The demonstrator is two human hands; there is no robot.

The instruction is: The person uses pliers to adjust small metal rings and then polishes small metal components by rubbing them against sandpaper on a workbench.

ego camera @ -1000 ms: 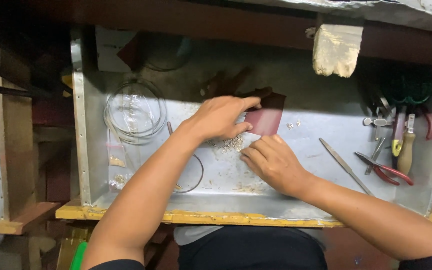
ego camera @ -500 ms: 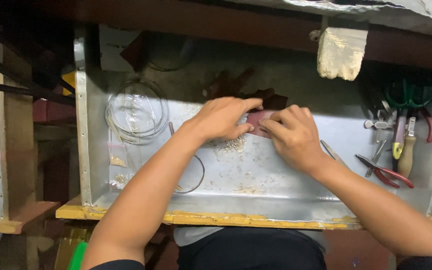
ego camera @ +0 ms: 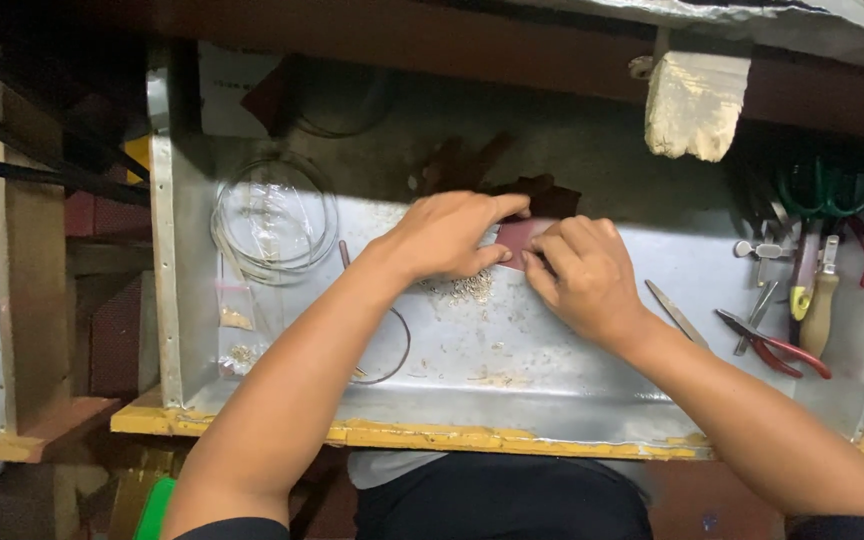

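My left hand (ego camera: 449, 236) and my right hand (ego camera: 580, 274) meet over a small dark red sheet (ego camera: 515, 238) lying on the metal tray (ego camera: 512, 350). Both hands pinch its edges, left from the left side, right from the front right. A little heap of small silvery bits (ego camera: 464, 289) lies on the tray just below my left hand's fingers. Most of the red sheet is hidden under my fingers.
A coil of thin wire (ego camera: 274, 220) lies at the tray's left, with small clear bags (ego camera: 236, 318) below it. Pliers with red handles (ego camera: 774, 344), a metal file (ego camera: 676, 312) and other tools (ego camera: 814, 282) sit at the right. A pale block (ego camera: 694, 104) hangs above.
My right hand has moved up and left from the heap of bits to the red sheet, joining my left hand there. The left hand has stayed in place.
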